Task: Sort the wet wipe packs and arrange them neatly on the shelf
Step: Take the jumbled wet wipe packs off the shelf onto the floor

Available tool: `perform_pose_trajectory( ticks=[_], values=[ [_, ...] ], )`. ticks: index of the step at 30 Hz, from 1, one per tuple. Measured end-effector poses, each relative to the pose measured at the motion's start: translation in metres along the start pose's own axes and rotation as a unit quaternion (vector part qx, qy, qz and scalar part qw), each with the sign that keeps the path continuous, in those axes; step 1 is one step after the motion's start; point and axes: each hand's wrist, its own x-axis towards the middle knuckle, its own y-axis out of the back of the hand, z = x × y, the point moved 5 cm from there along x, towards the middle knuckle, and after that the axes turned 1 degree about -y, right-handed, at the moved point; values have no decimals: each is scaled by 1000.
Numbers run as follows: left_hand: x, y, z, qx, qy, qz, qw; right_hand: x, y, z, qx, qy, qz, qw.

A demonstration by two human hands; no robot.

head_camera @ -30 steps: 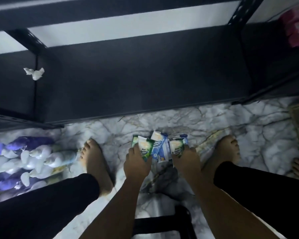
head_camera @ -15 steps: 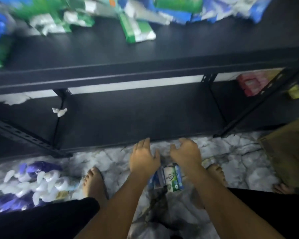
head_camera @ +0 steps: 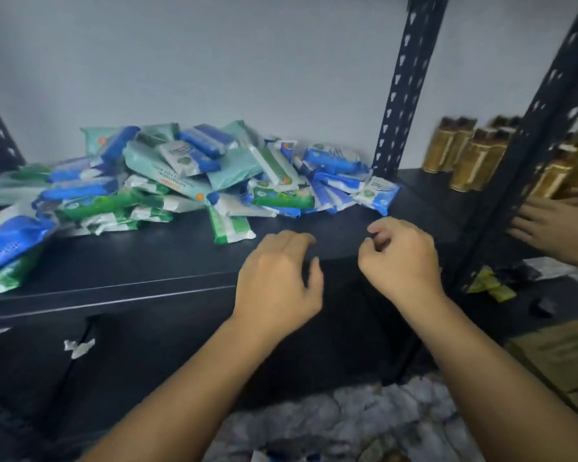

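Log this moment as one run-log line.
left hand: empty, relaxed, over shelf front | right hand: empty, loosely curled | wet wipe packs: unsorted heap at shelf back

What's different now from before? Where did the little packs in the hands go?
The left hand and right hand let go of the small packs down near the floor, then rose empty to the front edge of the shelf. The pile of wet wipe packs on it stayed jumbled; the white scrap on the post stayed too.

wet wipe packs point(head_camera: 187, 181) heaped on shelf point(head_camera: 147, 258), bottles point(head_camera: 471, 155) right
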Motion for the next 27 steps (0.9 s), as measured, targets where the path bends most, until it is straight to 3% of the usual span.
perform_pose_trajectory(
  ticks=[5,8,13,22,27],
  values=[
    [58,-17,-15,45,10,-7,999,57,-7,20,-79,-56,-61,993],
    [81,-23,-32,64,27,27,997,75,-21,33,-116,-87,-88,986],
    [93,-25,-56,108,86,56,989,97,-50,47,-199,-91,-124,968],
    [110,-37,-70,69,121,-3,990,121,-56,51,-163,-129,-28,978],
    [120,-37,-79,21,161,-59,985,123,-51,50,-160,-156,-30,974]
  ],
)
